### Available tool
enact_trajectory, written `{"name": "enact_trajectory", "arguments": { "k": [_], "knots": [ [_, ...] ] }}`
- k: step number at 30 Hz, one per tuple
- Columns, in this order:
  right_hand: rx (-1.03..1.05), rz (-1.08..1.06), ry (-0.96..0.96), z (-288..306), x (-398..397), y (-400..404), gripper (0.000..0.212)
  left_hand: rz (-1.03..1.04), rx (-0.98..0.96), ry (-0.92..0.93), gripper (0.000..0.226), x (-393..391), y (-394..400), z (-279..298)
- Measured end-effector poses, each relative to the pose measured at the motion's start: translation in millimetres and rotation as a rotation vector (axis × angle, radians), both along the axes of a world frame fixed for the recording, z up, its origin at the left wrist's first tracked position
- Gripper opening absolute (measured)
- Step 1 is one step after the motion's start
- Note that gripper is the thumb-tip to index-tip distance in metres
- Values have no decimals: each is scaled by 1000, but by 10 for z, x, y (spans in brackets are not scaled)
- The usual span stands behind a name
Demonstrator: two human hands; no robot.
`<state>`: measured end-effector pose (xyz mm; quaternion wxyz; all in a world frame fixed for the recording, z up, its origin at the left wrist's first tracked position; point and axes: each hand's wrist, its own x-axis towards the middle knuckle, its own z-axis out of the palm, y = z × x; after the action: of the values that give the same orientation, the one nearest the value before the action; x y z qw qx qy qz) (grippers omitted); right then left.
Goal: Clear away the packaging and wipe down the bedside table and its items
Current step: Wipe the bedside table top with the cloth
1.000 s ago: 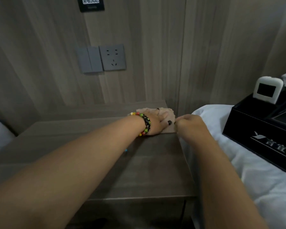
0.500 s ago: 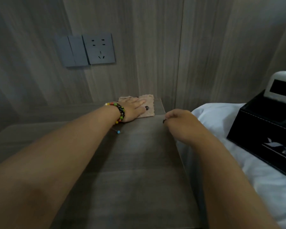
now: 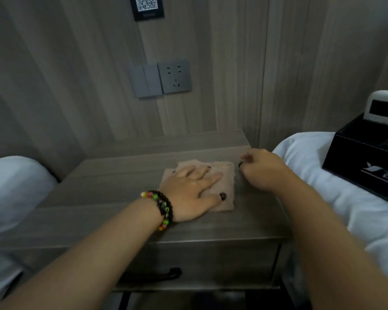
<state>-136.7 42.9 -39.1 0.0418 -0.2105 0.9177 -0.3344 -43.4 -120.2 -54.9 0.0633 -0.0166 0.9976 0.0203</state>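
Your cloth (image 3: pixel 224 186): pinkish-beige, folded square, flat on the bedside table (image 3: pixel 121 209), toward its right rear corner. Table is grey-brown woodgrain, one front drawer, dark handle (image 3: pixel 152 275).

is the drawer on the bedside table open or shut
Shut. The drawer front sits flush under the bedside table top, its dark handle untouched.
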Motion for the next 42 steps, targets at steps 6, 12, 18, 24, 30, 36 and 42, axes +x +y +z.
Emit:
{"name": "enact_trajectory", "arguments": {
  "k": [6, 12, 18, 24, 30, 36, 42],
  "knots": [
    [-29, 147, 157, -89, 607, -229, 35, -16, -5, 82, 61, 731, -46, -133],
    [-89, 229, 344, -204, 950, -421, 28, 212, -10, 31, 79, 1110, -627, -78],
    [-136, 295, 414, -251, 1100, -654, 25, 370, -75, -64, 63, 771, -907, 64],
    [-217, 259, 376, -201, 944, -735, 23, 262, 324, 146, 62, 604, -847, 106],
    [-133, 435, 343, -242, 1097, -1211, 22, 608, 559, 884, 56, 1403, -843, -21],
    [162, 457, 367, -248, 1189, -1852, 37, 957, 598, 1295, 37, 1886, -1037, -236],
    [325, 303, 294, -209, 1251, -2062, 46, 1113, 845, 1341, 26, 1967, -1444, -313]
  ]
}}
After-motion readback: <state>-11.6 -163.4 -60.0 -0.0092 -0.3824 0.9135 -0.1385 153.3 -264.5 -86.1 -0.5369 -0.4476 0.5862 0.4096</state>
